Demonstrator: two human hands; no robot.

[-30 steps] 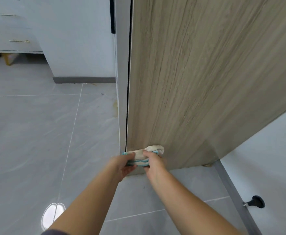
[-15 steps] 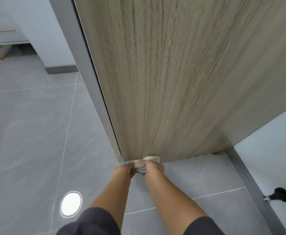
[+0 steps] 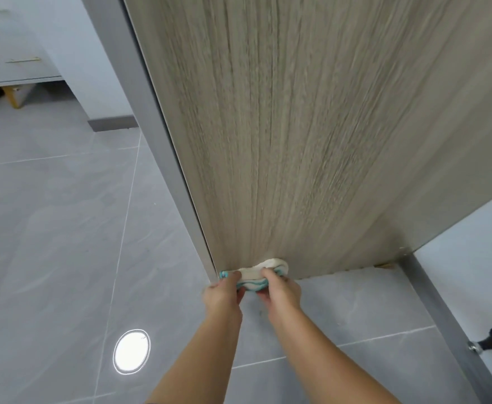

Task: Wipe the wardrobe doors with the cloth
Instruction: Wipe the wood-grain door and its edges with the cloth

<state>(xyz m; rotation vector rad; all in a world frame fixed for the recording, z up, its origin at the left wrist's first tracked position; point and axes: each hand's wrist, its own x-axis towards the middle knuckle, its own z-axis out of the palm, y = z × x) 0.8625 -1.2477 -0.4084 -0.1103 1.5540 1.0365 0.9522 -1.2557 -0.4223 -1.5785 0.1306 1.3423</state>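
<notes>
Now your left hand (image 3: 224, 294) and right hand (image 3: 279, 290) both grip the folded cloth (image 3: 256, 272), fingers closed on it, and press it against the bottom edge of the wooden door (image 3: 282, 141), just above the floor (image 3: 64, 228).

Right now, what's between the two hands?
In the head view, the bunched cloth spans between the left hand and right hand, against the wardrobe door.

No readable txt, labels or nos. anywhere (door, floor incl.).
</notes>
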